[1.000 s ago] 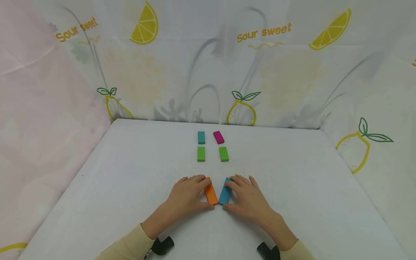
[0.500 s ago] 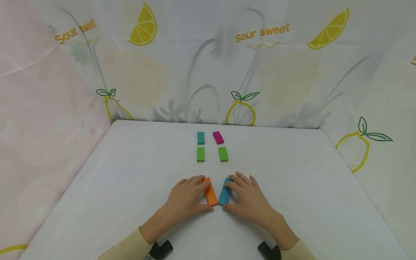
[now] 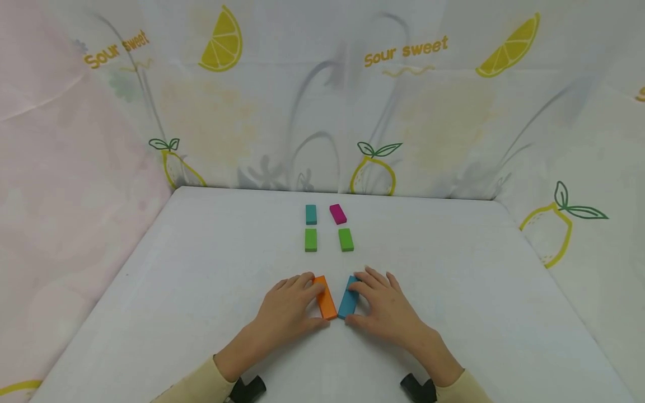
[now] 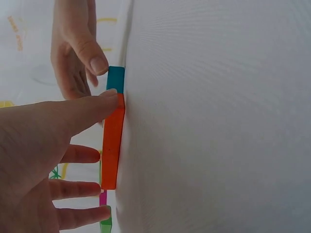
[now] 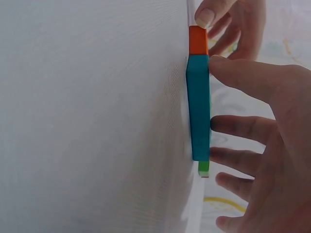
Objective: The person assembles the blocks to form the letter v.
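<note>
On the tabletop (image 3: 453, 252), the left grip (image 3: 288, 305) pinches the orange block (image 3: 327, 302) — the right grip (image 3: 387, 307), the blue block (image 3: 347, 303). The blocks' near ends lie just beside each other.

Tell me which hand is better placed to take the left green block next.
Probably the left hand: though holding the orange block, it is nearer that green block than the right hand.
</note>
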{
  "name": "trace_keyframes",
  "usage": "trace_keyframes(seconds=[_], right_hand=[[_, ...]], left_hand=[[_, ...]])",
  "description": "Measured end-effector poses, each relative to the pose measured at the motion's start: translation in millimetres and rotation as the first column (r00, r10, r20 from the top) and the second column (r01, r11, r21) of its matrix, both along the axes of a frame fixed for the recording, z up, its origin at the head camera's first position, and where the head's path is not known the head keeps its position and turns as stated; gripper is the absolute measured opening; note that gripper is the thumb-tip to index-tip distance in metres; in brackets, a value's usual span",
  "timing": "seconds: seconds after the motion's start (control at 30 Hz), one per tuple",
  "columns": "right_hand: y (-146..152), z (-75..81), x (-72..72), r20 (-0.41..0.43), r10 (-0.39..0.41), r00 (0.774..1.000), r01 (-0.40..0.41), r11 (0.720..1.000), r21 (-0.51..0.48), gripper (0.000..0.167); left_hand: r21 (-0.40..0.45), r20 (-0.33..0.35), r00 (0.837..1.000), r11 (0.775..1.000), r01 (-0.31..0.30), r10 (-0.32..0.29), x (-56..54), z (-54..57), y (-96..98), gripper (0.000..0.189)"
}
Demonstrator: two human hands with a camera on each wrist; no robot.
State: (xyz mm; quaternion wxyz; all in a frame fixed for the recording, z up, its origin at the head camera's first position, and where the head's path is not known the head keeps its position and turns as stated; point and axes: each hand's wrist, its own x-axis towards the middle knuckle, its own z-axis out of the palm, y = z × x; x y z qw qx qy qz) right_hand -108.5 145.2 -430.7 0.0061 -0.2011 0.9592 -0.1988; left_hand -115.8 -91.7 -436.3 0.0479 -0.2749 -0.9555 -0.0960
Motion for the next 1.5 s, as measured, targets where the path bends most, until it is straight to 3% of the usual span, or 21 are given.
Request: trace_keyframes(seconds=[0.43,1.1,1.5], right_hand=[[3.2,1.4,-7.0,0.010,0.002,1.000,-0.002,0.999,-0.033,0.033],[7.4,0.4,-27.7,-0.038,0.002,0.999,-0.002,1.000,-0.016,0.040],[9.3,-1.1,-42.1,-0.079,0.005,0.997,-0.004,1.000,0.004,0.041]], left_hand=[[0.002,0.059,0.998,1.000,0.017,-0.017,5.1,2.3,-3.4,0.064],[-0.062,0.191,0.981,0.997,0.048,-0.035,23.7,7.1,3.3,0.073],[-0.131,0.151,0.987,0.988,0.080,-0.060,35.2,5.9,8.3,0.084]])
